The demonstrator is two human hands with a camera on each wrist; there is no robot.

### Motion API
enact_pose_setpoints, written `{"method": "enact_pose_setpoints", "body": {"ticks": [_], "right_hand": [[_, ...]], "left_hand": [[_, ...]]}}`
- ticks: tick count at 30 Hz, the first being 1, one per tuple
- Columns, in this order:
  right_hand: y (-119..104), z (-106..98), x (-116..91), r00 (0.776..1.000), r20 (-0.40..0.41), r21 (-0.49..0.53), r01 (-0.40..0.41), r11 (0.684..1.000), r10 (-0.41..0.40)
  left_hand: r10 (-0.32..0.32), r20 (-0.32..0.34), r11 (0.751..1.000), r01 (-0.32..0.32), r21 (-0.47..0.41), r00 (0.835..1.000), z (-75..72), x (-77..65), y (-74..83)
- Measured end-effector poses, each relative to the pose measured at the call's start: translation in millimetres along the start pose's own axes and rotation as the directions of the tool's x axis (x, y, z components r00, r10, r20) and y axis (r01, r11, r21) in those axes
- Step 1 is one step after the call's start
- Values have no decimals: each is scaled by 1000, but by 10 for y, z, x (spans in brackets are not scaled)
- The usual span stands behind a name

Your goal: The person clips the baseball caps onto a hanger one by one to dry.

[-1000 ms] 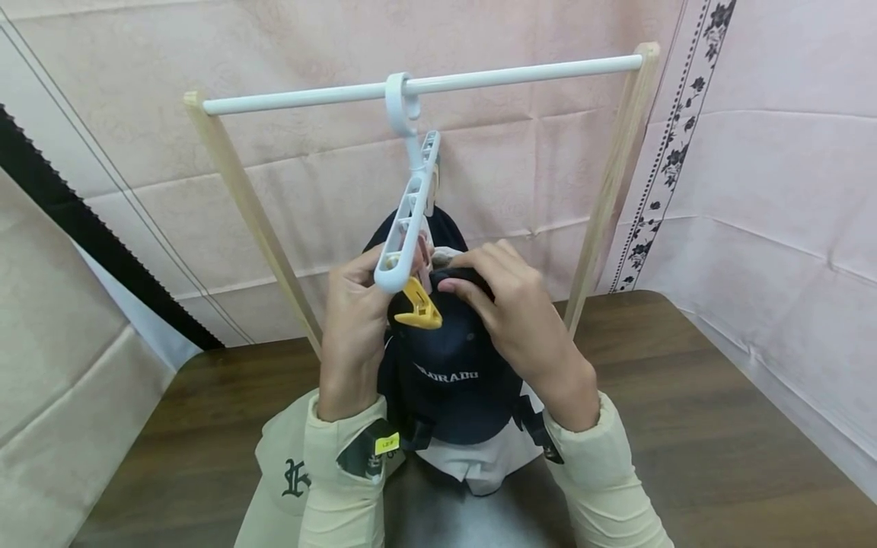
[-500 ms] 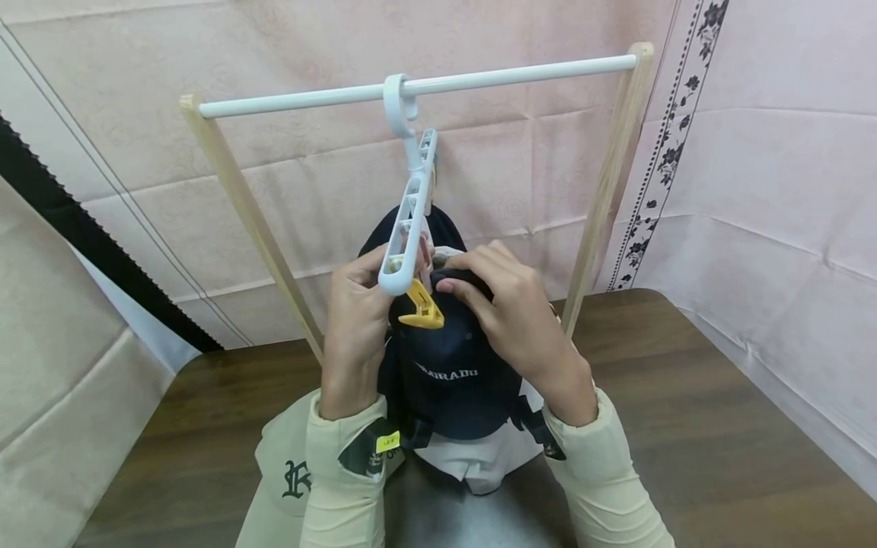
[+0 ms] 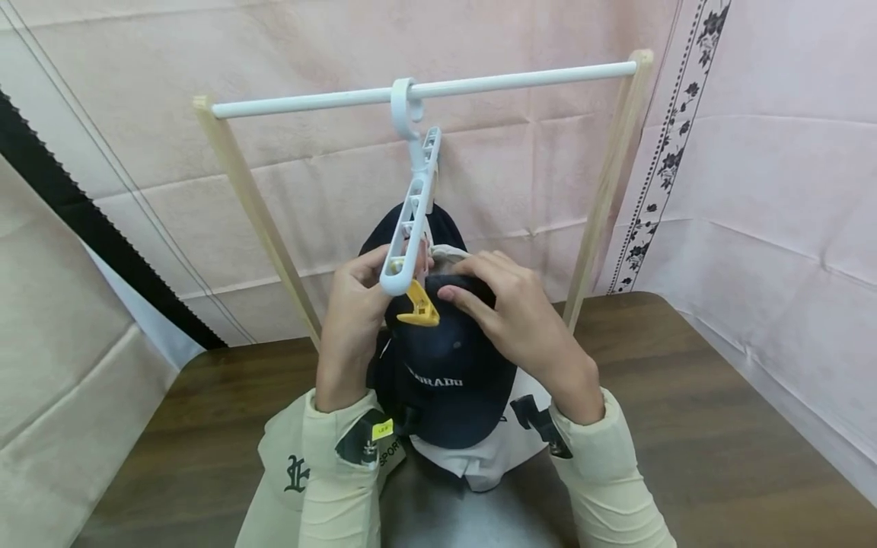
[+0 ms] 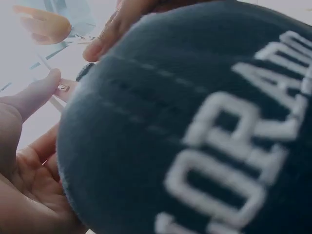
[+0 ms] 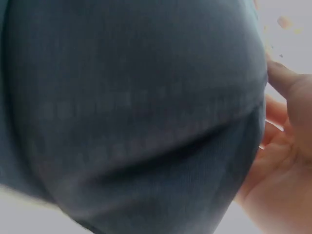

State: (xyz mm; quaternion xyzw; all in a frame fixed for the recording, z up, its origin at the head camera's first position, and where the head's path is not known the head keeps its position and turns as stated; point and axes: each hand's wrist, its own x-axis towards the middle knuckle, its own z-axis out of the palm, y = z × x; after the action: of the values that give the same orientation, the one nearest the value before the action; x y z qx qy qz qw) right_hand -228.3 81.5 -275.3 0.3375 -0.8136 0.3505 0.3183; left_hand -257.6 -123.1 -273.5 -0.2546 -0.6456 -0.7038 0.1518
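A dark navy cap (image 3: 438, 403) with white lettering hangs below the pale blue hanger (image 3: 411, 221), its crown filling most of both wrist views. My right hand (image 3: 527, 327) pinches the cap's upper edge, thumb on the near side and fingers behind. At the hanger's near end my left hand (image 3: 352, 320) holds a pink clip (image 3: 422, 262), partly hidden by the hanger; a small metal piece shows by the thumb in the left wrist view. A yellow clip (image 3: 419, 306) dangles from the same end. Another dark cap (image 3: 384, 224) hangs farther back.
The hanger hooks over a white rod (image 3: 521, 81) between wooden posts (image 3: 256, 205). A beige cap (image 3: 274, 464) with a black letter lies at the front left of the brown table (image 3: 692, 396). White fabric (image 3: 479, 464) lies below the navy cap. Pale cloth (image 3: 774, 183) surrounds the table.
The navy cap has shifted slightly left and its front has tilted. More of the light-coloured inside shows near my right fingers. My left hand stays at the clip.
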Motion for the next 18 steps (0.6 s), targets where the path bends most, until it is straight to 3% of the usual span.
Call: {"method": "enact_pose_setpoints", "body": {"ticks": [5, 9, 14, 18], "right_hand": [[4, -2, -5, 994, 96, -43, -48, 998, 52], [-47, -40, -25, 996, 86, -99, 5, 995, 3], [-172, -96, -48, 986, -63, -148, 144, 979, -154], [-276, -109, -43, 932, -249, -171, 224, 959, -263]], "left_hand": [[25, -20, 1000, -24, 5, 1000, 27, -11, 0], [41, -44, 999, -40, 22, 998, 95, -21, 9], [95, -60, 993, -91, 71, 994, 236, -18, 6], [143, -64, 986, -137, 89, 988, 345, -21, -5]]}}
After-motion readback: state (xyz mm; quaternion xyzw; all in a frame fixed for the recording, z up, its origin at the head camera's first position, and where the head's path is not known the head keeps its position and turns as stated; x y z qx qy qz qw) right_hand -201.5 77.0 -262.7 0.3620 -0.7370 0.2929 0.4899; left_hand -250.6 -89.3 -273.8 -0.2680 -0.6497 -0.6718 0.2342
